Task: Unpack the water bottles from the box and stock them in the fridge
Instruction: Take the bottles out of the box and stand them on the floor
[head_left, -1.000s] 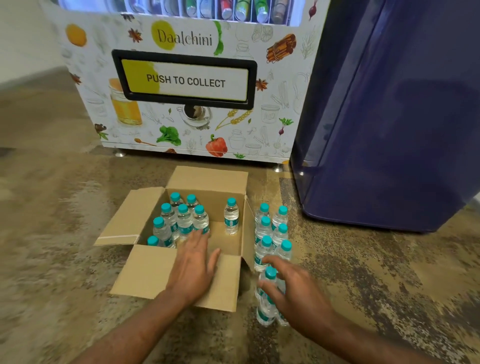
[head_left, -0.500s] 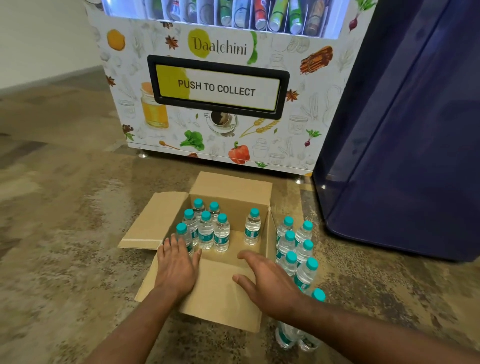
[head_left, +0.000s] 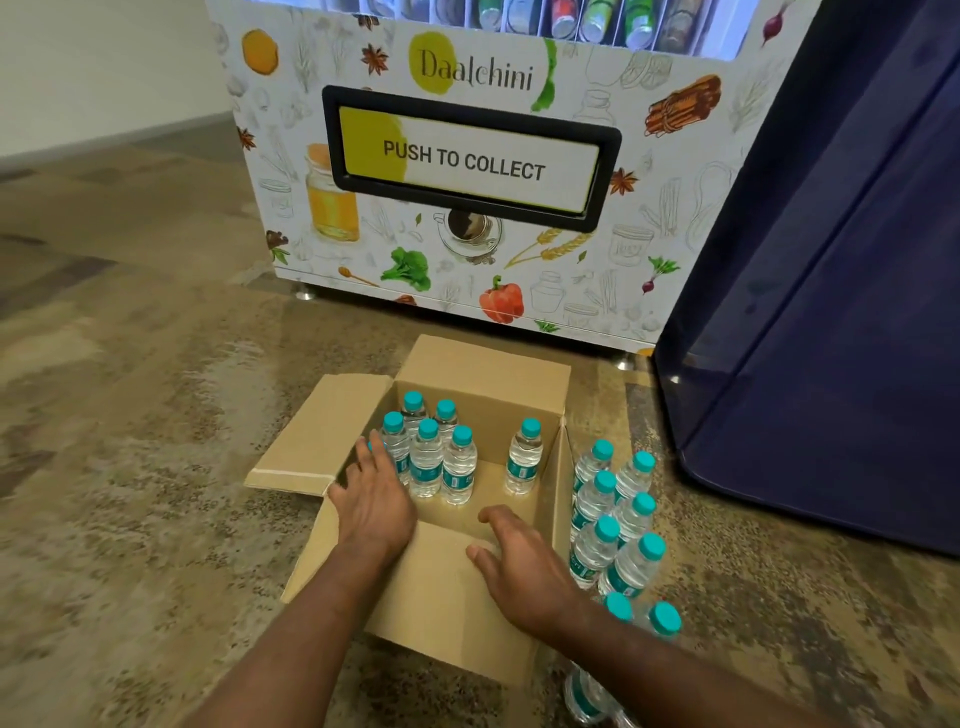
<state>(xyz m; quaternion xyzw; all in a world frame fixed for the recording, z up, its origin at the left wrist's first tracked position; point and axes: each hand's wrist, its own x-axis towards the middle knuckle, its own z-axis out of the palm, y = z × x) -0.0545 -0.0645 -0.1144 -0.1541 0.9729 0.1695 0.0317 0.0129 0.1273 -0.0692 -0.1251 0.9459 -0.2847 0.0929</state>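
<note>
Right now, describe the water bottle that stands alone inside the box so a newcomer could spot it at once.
Look at the open cardboard box on the floor before the vending machine. Near its right wall stands one upright teal-capped bottle. Unlike the cluster of bottles packed together at the box's left, it touches no other bottle.

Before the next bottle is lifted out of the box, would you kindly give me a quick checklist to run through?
1. Hands free: left hand and right hand hold nothing: ok.
2. Box flaps open: ok.
3. Bottle cluster and lone bottle inside stand upright: ok.
4. Room beside the box: floor bottles stand close to the right forearm, could be knocked: not ok.
5. Fridge door open: cannot tell.
</note>
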